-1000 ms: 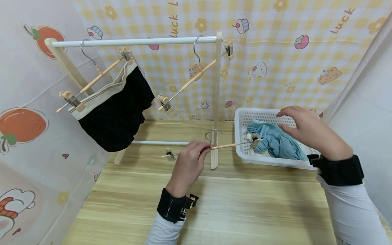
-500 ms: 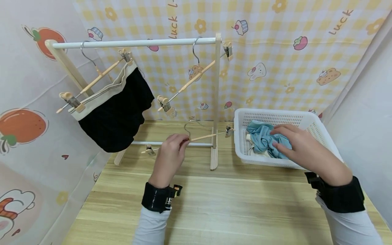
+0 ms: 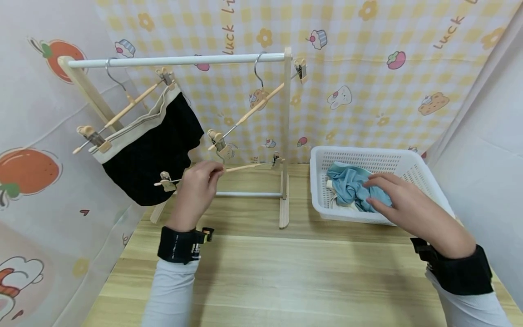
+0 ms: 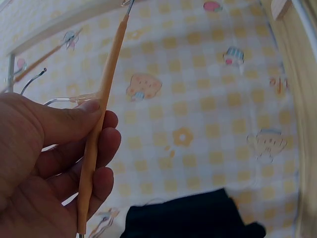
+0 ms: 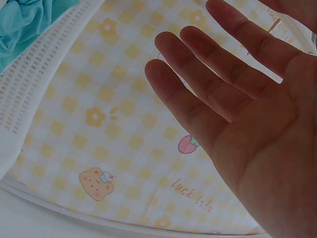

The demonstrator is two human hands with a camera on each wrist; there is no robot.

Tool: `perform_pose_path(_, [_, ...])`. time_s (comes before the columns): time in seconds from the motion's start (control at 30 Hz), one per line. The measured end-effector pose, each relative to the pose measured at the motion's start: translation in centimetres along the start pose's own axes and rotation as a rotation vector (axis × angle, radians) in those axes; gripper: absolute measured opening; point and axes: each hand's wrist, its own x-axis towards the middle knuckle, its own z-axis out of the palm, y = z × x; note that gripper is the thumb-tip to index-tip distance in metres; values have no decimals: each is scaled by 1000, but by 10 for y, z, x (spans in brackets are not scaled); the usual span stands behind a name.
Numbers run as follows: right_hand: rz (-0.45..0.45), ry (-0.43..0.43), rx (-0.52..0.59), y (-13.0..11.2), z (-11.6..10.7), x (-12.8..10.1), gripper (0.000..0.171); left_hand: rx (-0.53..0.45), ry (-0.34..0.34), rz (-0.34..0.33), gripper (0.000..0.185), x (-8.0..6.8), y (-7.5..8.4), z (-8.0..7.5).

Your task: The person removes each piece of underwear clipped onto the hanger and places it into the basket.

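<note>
My left hand (image 3: 195, 193) grips a wooden clip hanger (image 4: 110, 64) by the middle of its bar, in front of the drying rack. In the left wrist view the thumb and fingers curl round the bar, with the metal hook behind the thumb. The hanger's left clip (image 3: 166, 181) overlaps the black shorts (image 3: 151, 159) in the head view. My right hand (image 3: 412, 211) hovers over the white basket (image 3: 425, 181) with relaxed, spread fingers and holds nothing. Light blue cloth (image 3: 347, 181) lies crumpled in the basket, partly hidden by that hand.
The rack's white top rail (image 3: 175, 60) carries two more hangers. The black shorts hang from the left one; a bare clip hanger (image 3: 255, 109) hangs at the right by the wooden post (image 3: 284, 136). A patterned curtain (image 3: 359, 68) closes the back of the wooden table (image 3: 286, 272).
My left hand has carried the hanger leftward from the basket to the rack and raised it a little. The right hand has lowered over the blue cloth.
</note>
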Motion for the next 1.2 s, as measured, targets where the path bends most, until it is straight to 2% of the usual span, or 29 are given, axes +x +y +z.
perform_pose_path(0.17, [8, -5, -2, 1, 1, -1, 37, 31, 28, 21, 8, 9, -11, -15])
perform_pose_path(0.33, [24, -32, 10, 0, 1, -3, 39, 56, 42, 29, 10, 22, -12, -25])
perform_pose_path(0.5, [19, -41, 20, -3, 1, -4, 40, 87, 73, 32, 13, 33, -5, -36])
perform_pose_path(0.77, [28, -41, 15, -4, 1, -6, 40, 118, 182, 42, 14, 52, 5, -57])
perform_pose_path(0.97, [38, -57, 21, -4, 2, -7, 40, 126, 237, 37, 17, 66, 13, -73])
perform_pose_path(1.2, [36, -61, 6, -4, 3, -6, 39, 140, 252, 66, 20, 84, 22, -78])
